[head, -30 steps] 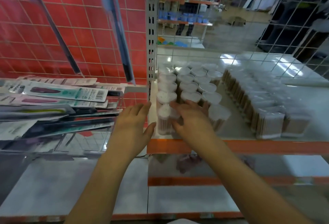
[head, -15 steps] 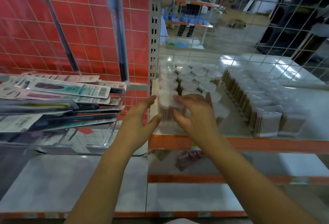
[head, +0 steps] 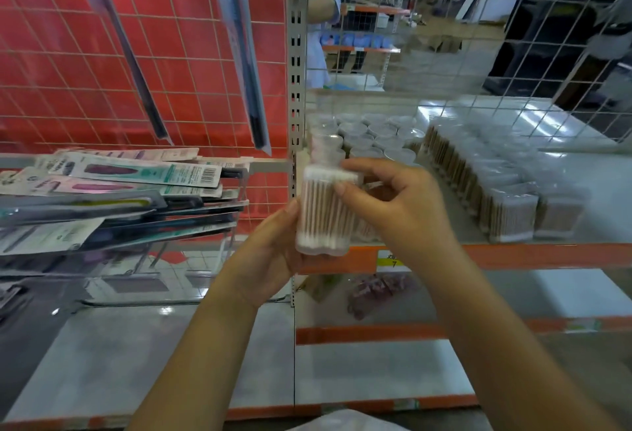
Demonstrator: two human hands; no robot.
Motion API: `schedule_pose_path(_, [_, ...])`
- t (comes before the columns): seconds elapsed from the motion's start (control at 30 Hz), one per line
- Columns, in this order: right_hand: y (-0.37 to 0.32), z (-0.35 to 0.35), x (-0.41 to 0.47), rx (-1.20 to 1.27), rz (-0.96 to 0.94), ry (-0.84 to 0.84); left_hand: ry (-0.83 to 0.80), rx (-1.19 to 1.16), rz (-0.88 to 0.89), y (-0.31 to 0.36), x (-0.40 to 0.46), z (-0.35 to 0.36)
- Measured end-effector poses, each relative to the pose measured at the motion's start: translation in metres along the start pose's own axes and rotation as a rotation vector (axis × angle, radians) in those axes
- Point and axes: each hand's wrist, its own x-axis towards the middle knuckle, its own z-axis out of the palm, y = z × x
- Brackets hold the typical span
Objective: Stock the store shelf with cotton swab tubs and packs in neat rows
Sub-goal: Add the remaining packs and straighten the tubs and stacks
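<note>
You grip the clear plastic tub of wooden cotton swabs [head: 323, 213] in both hands, left hand [head: 273, 252] cupping, right hand [head: 400, 204] fingers pinching its top, probably to square it before shelving.

A single head-worn camera looked forward and down from close range at the left hand [head: 270, 252] and right hand [head: 403, 211] gripping a swab tub [head: 325, 211], the orange-edged shelf [head: 513, 256] just beyond them and wire mesh [head: 444, 37] behind.
</note>
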Motion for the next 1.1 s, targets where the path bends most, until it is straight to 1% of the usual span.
schedule_pose_path(0.07, [0.001, 0.001, -0.002, 0.089, 0.044, -0.040, -0.091, -0.184, -0.042, -0.008, -0.004, 0.000])
schedule_pose_path(0.13, [0.003, 0.003, -0.003, 0.157, 0.073, -0.078, -0.237, -0.352, -0.067, -0.014, -0.007, 0.004])
schedule_pose_path(0.17, [0.004, 0.004, -0.003, 0.183, 0.075, -0.085, -0.249, -0.388, -0.066, -0.016, -0.007, 0.006])
schedule_pose_path(0.23, [0.005, 0.005, -0.005, 0.205, 0.049, -0.075, -0.232, -0.384, -0.044, -0.019, -0.006, 0.006])
schedule_pose_path(0.3, [0.007, 0.007, -0.008, 0.101, -0.032, -0.003, -0.234, -0.411, -0.035, -0.020, -0.005, 0.010])
schedule_pose_path(0.33, [0.008, 0.007, -0.009, 0.012, -0.084, 0.053, -0.199, -0.404, -0.037, -0.019, -0.005, 0.013])
schedule_pose_path(0.37, [0.010, 0.006, -0.010, -0.060, -0.132, 0.104, -0.140, -0.366, -0.014, -0.018, -0.005, 0.016])
schedule_pose_path(0.43, [0.012, 0.006, -0.013, -0.085, -0.183, 0.157, 0.056, -0.238, 0.069, -0.018, -0.003, 0.023])
schedule_pose_path(0.47, [0.012, 0.005, -0.014, -0.046, -0.175, 0.147, 0.128, -0.165, 0.097, -0.017, -0.002, 0.029])
schedule_pose_path(0.57, [0.009, 0.002, -0.018, 0.106, -0.073, 0.019, 0.293, 0.088, 0.145, -0.014, 0.001, 0.051])
schedule_pose_path(0.67, [0.006, -0.001, -0.017, 0.133, -0.031, -0.013, 0.410, 0.315, 0.265, -0.012, 0.003, 0.064])
schedule_pose_path(0.73, [0.006, -0.002, -0.014, 0.124, -0.019, 0.007, 0.451, 0.459, 0.353, -0.013, 0.004, 0.069])
schedule_pose_path(0.8, [0.007, -0.002, -0.011, 0.127, -0.015, 0.025, 0.482, 0.545, 0.400, -0.014, 0.004, 0.070])
schedule_pose_path(0.9, [0.008, -0.005, -0.005, 0.236, 0.024, 0.027, 0.466, 0.562, 0.410, -0.009, 0.002, 0.069])
schedule_pose_path(1.03, [0.011, -0.011, 0.004, 0.435, 0.121, -0.020, 0.390, 0.529, 0.385, -0.001, -0.003, 0.060])
schedule_pose_path(1.1, [0.013, -0.012, 0.007, 0.494, 0.156, -0.055, 0.364, 0.537, 0.383, 0.001, -0.008, 0.057])
